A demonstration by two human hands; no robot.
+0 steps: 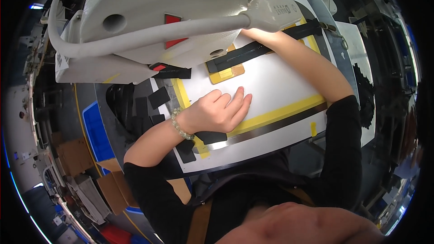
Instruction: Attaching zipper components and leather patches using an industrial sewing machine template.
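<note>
My left hand [221, 110], with a bead bracelet at the wrist, is over the white work surface [280, 90] near its yellow-taped front edge. Two fingers stretch out and the others curl, with nothing seen in them. My right forearm [312, 68] reaches in from the right across a long black strap [244, 57]. The right hand's fingers are hidden beneath the white machine head [158, 0], which looks like an industrial sewing machine. Part of the strap lies over a yellow and brown block [226, 76]. Metal hardware [329, 27] shows at the strap's right end.
Several flat black pieces [158, 97] lie along the table's left side, and another black piece [212, 137] is beneath my left hand. A thick grey cable [153, 34] crosses in front of the machine. Below left are a blue bin [97, 131] and a cardboard box [115, 190].
</note>
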